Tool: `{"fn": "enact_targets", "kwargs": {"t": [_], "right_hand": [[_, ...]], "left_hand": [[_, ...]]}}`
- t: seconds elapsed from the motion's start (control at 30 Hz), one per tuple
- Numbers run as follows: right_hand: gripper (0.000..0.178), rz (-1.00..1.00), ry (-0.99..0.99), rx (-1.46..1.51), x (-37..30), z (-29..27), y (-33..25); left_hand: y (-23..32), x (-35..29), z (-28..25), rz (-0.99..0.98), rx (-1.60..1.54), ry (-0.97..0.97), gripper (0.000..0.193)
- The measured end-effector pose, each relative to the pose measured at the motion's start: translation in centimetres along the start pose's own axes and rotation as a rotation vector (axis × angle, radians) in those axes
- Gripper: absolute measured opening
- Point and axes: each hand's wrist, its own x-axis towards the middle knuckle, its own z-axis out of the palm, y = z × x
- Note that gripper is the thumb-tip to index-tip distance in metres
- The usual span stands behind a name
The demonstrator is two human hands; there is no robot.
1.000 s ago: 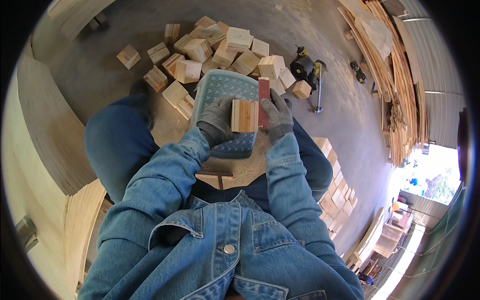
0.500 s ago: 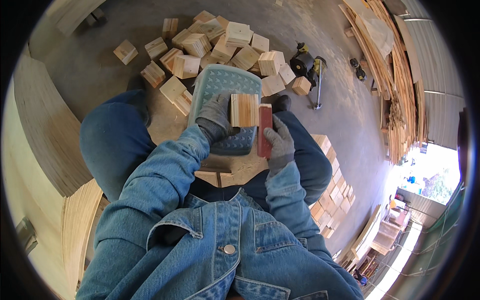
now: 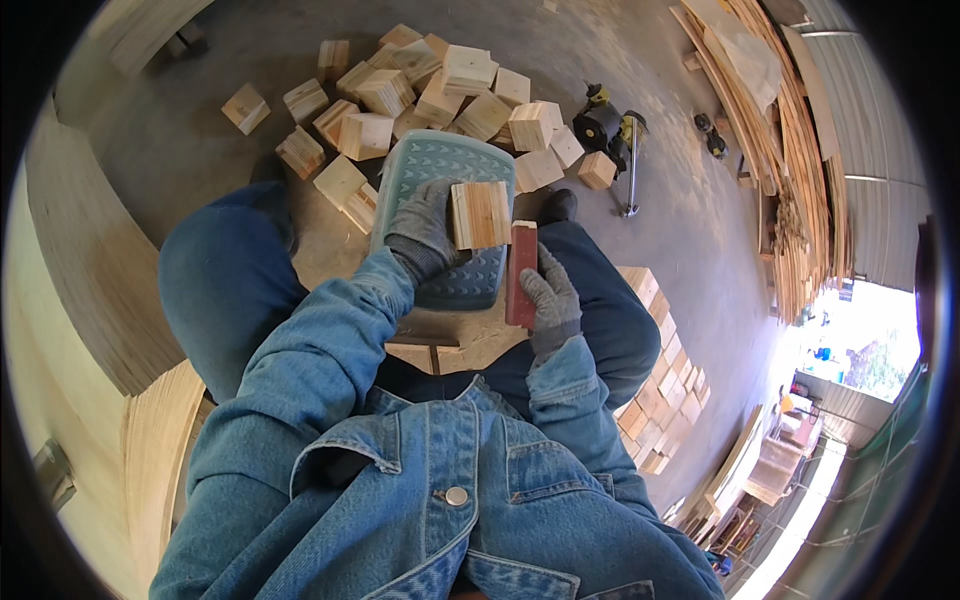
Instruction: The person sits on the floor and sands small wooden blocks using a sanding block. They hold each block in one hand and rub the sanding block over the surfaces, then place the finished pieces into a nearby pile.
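My left hand (image 3: 424,222), in a grey glove, is closed on a squarish wooden block (image 3: 481,215) with striped, layered grain. The block is held over the textured top of a blue-green plastic stool (image 3: 445,155) between my knees. Just right of it, my gloved right hand (image 3: 550,298) grips a long reddish sanding block (image 3: 521,275), held upright. Its upper end is close to the block's right lower corner; whether they touch I cannot tell. My right thumb lies across the sanding block, and the other fingers are partly hidden behind it.
Loose wooden blocks (image 3: 385,92) lie heaped on the floor beyond the stool. Yellow-and-black power tools (image 3: 603,125) lie right of the heap. Stacked blocks (image 3: 660,385) stand beside my right knee. Long boards (image 3: 800,150) lean at the far right, and curved plywood sheets (image 3: 90,270) stand left.
The wooden block has tilted slightly in my left hand. My right hand has drawn the sanding block a little down toward me, from along the block's side to its lower corner.
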Motion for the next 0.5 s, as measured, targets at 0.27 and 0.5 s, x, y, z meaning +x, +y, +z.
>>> {"fn": "enact_targets", "kwargs": {"t": [0.27,0.5], "right_hand": [[0.057,-0.027,0.043,-0.051,-0.5,0.4,-0.5],[0.057,-0.397,0.056,-0.407,4.6,5.5,-4.0]], "left_hand": [[-0.4,0.3,0.4,-0.032,-0.029,-0.034,0.092],[-0.6,0.0,-0.1,-0.025,-0.059,-0.025,0.092]]}}
